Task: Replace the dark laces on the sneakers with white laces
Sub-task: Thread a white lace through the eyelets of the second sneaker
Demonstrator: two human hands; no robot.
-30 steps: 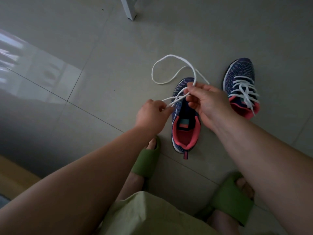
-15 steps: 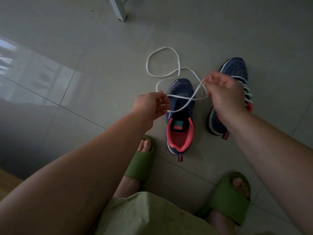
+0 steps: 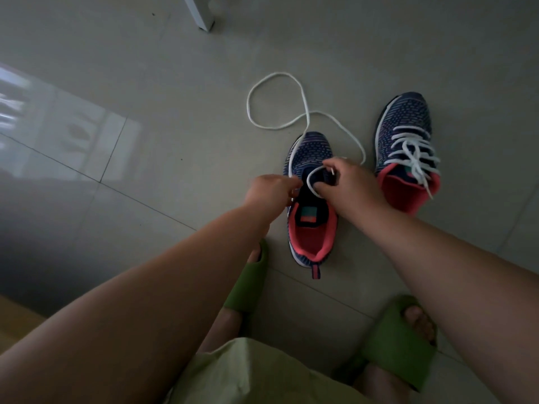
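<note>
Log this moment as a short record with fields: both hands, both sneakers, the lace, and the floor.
left hand: pinches the lace at the near sneaker's left side
right hand: pinches the lace tip over its eyelets
near navy knit sneaker with coral lining: barely laced
far matching sneaker: fully laced in white
long white lace: slack, looping on the floor
grey tiled floor: under both sneakers

The unlaced sneaker [image 3: 310, 199] stands left of the laced sneaker [image 3: 407, 150], lace [image 3: 277, 100] looping beyond.
</note>
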